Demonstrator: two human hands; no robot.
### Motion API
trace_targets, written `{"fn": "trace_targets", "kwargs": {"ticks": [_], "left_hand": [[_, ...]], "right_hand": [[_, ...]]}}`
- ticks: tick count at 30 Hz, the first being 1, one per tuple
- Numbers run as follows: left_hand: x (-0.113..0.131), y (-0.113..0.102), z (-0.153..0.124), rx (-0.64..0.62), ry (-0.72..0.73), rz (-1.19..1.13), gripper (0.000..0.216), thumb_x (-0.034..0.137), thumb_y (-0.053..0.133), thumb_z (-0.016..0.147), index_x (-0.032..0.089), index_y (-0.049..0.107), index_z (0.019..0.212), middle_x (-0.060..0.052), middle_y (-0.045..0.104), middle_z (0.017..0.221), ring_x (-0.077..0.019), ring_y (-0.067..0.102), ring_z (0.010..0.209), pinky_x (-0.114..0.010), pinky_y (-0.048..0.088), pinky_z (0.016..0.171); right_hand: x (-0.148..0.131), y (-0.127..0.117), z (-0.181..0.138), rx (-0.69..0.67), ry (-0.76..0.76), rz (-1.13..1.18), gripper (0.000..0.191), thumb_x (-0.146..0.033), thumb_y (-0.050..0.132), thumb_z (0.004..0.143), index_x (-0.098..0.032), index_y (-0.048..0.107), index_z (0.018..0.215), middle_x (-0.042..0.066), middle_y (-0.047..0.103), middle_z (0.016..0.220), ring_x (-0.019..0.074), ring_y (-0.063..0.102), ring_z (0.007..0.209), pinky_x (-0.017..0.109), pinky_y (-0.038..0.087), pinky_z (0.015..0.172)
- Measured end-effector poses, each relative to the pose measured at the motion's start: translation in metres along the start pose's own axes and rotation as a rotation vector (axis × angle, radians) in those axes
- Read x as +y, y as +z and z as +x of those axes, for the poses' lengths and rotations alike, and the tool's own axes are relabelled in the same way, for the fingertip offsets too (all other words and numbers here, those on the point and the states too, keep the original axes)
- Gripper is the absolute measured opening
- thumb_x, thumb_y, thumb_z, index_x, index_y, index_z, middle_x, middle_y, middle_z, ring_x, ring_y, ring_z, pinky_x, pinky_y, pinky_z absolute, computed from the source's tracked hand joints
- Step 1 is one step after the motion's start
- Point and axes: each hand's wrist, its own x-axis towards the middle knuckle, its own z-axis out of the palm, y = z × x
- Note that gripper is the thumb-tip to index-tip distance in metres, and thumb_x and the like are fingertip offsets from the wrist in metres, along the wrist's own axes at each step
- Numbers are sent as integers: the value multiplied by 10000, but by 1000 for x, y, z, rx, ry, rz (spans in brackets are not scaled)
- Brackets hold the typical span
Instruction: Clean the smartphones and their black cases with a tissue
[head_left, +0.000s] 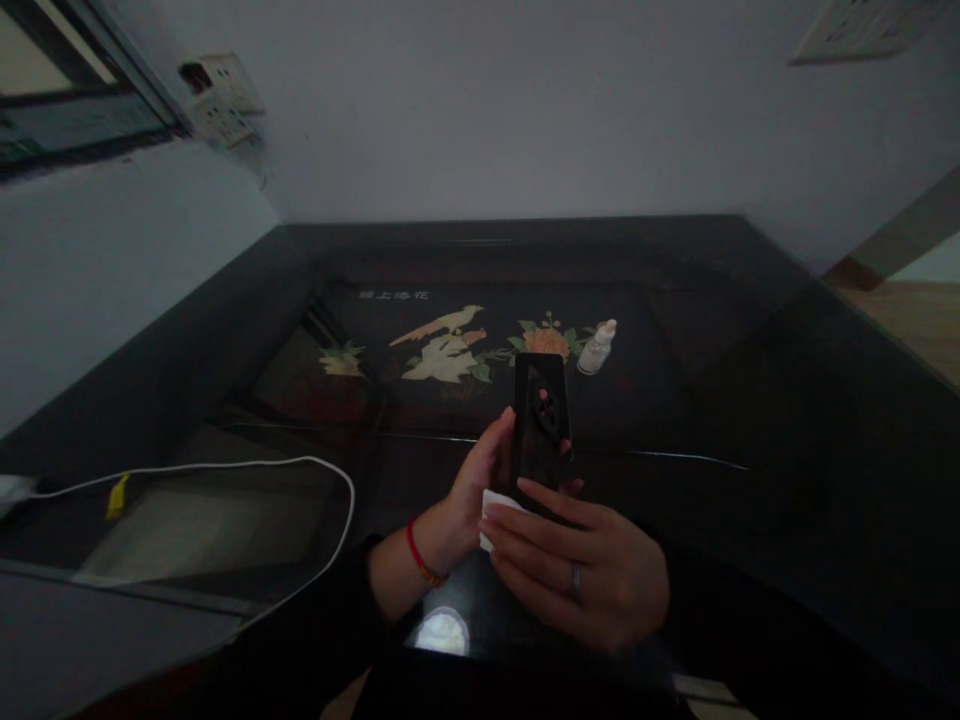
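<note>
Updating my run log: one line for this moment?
left hand: holding glossy black rectangular phone; right hand: holding white paper-like piece; small whitish bottle: on shiny black table

Seemingly a home: bird-and-flower tabletop [660,380], wall sockets [231,82], window [75,130].

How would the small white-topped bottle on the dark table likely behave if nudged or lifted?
The small bottle looks taller than wide, so a push near its narrow top would probably tip it, and its rounded body might then roll. The glossy dark table may let it slide if nudged low. Being smaller than the phone, it is probably light.
</note>
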Motion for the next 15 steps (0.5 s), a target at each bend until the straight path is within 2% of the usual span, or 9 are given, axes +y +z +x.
{"fn": "trace_targets", "kwargs": {"ticks": [3,5,10,13,15], "left_hand": [[1,-5,0,-25,-113,-7,347,422,539,866,139,669,1019,-61,745,859,-226,711,788,-339,504,804],[2,-7,-1,-53,-118,-33,346,427,565,839,141,667,1005,-63,744,898,-229,708,839,-335,497,831],[3,-4,-3,-123,52,-134,480,488,479,873,156,594,1200,-117,698,1096,-254,656,1027,-459,413,999],[4,-1,-2,-117,202,-187,529,450,433,906,179,468,1360,-113,663,1179,-279,599,1131,-530,363,1035],[4,0,-3,-116,217,-191,588,467,405,914,177,387,1426,-120,647,1207,-277,590,1140,-520,359,1039]], "right_hand": [[-1,0,-1,9,-7,4,233,-90,483,901,-74,695,998,112,718,1105,254,580,1199,463,433,1084],[0,2,-4,4,-6,12,236,-91,475,909,-67,691,1001,120,716,1107,250,586,1191,478,403,1103],[5,0,-16,-17,33,-10,246,-88,448,925,-73,681,1005,106,720,1103,230,587,1193,515,324,1135],[7,-6,-23,-18,27,-43,245,-97,455,926,-79,683,1011,101,725,1092,223,590,1189,492,333,1133],[6,-9,-21,15,41,-62,219,-98,490,911,-89,690,1000,91,732,1076,222,588,1191,468,349,1131]]}}
